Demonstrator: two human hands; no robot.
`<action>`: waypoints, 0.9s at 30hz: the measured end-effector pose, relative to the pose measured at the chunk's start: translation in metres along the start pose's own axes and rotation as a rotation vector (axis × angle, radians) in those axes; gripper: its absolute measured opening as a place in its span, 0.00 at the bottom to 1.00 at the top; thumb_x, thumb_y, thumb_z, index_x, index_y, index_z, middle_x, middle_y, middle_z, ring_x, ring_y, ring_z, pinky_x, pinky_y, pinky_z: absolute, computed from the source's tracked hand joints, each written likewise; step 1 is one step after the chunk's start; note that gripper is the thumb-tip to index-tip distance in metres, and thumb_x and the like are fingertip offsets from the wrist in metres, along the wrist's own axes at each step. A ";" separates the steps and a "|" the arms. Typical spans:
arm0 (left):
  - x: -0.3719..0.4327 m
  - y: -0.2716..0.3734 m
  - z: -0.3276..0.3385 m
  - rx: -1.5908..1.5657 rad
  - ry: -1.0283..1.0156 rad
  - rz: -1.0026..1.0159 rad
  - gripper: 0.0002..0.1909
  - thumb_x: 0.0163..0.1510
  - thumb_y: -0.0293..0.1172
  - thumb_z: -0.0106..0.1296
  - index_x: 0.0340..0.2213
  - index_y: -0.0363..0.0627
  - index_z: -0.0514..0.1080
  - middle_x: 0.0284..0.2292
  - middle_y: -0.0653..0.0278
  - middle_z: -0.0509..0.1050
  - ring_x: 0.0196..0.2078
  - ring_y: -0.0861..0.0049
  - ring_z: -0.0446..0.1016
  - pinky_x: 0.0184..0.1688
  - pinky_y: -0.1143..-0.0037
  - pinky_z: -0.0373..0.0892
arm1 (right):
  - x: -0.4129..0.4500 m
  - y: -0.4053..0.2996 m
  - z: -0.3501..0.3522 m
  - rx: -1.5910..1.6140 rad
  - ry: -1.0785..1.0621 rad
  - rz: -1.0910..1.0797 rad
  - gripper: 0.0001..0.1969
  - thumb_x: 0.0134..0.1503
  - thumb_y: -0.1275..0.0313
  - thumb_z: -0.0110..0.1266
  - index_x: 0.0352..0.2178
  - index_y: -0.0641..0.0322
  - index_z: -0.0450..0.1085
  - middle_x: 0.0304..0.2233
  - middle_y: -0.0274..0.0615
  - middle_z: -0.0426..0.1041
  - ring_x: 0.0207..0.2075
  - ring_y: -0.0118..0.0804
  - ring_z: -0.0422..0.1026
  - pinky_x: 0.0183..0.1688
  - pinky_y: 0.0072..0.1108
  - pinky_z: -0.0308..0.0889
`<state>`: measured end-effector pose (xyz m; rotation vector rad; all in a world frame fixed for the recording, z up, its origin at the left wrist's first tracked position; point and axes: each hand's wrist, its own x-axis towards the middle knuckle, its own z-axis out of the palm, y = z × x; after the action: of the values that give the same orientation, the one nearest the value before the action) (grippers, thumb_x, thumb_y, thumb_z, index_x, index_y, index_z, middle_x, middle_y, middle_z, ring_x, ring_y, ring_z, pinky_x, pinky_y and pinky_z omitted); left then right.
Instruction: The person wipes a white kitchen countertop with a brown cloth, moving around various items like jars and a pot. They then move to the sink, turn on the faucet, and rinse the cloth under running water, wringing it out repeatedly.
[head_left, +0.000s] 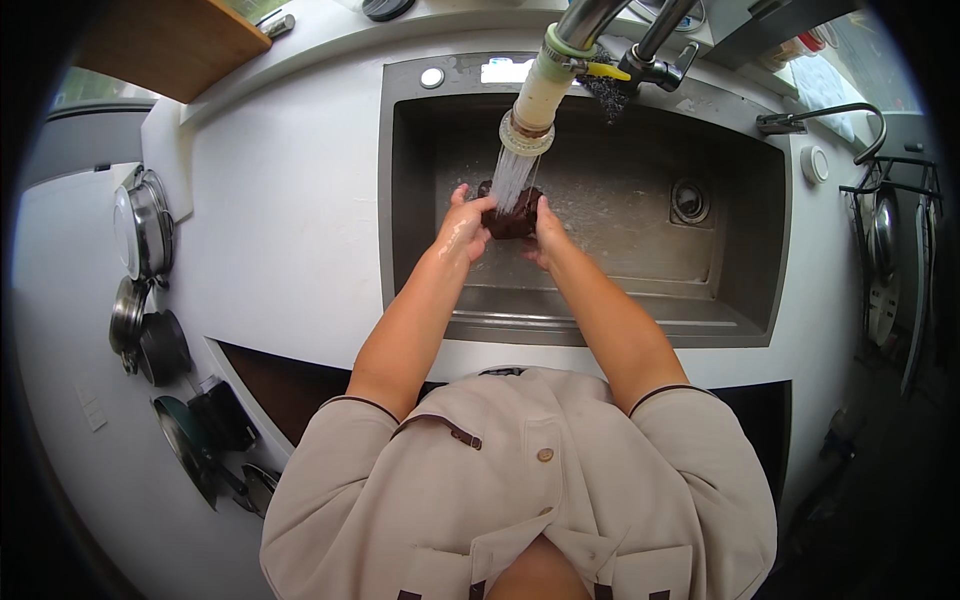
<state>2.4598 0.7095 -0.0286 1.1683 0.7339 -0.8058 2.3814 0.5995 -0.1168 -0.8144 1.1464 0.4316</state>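
A dark brown, wet object (514, 223) is between my hands inside the metal sink basin (615, 247); its exact kind is hard to tell. My left hand (465, 225) grips its left side, with water on the wrist. Against its right side, my right hand (549, 234) holds on too, the fingers partly hidden beneath. Water (514, 178) streams onto it from the pale faucet extension (541, 97), which is clamped to the metal spout (589, 22).
The drain (689, 199) lies at the basin's right. Behind the sink stand a faucet lever (679, 67) and a dark mesh scrubber (606, 94). Pots (146, 225) and a green pan (180, 439) hang at left. A dark rack (892, 180) is at right.
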 end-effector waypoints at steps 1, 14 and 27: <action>-0.001 -0.002 -0.002 -0.021 0.010 0.005 0.34 0.50 0.18 0.48 0.58 0.46 0.51 0.49 0.54 0.64 0.49 0.62 0.68 0.50 0.65 0.66 | -0.010 0.008 0.001 0.068 0.015 0.022 0.36 0.57 0.40 0.32 0.53 0.58 0.59 0.55 0.51 0.60 0.57 0.52 0.57 0.53 0.49 0.54; -0.100 -0.034 -0.002 1.641 -0.406 1.218 0.16 0.43 0.22 0.50 0.34 0.58 0.73 0.23 0.71 0.74 0.29 0.72 0.70 0.33 0.70 0.63 | -0.062 -0.039 0.017 0.324 -0.341 -0.054 0.40 0.51 0.33 0.35 0.49 0.57 0.63 0.44 0.49 0.69 0.42 0.50 0.70 0.45 0.40 0.67; 0.030 0.024 -0.071 0.531 -0.013 0.623 0.15 0.52 0.27 0.52 0.43 0.47 0.70 0.40 0.62 0.75 0.45 0.76 0.72 0.46 0.74 0.69 | -0.074 -0.044 0.046 0.447 -0.486 -0.002 0.15 0.58 0.71 0.38 0.43 0.68 0.65 0.45 0.49 0.69 0.46 0.45 0.70 0.52 0.34 0.66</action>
<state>2.4902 0.7778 -0.0581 1.7458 0.1050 -0.4797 2.4125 0.6130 -0.0249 -0.2937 0.7441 0.3288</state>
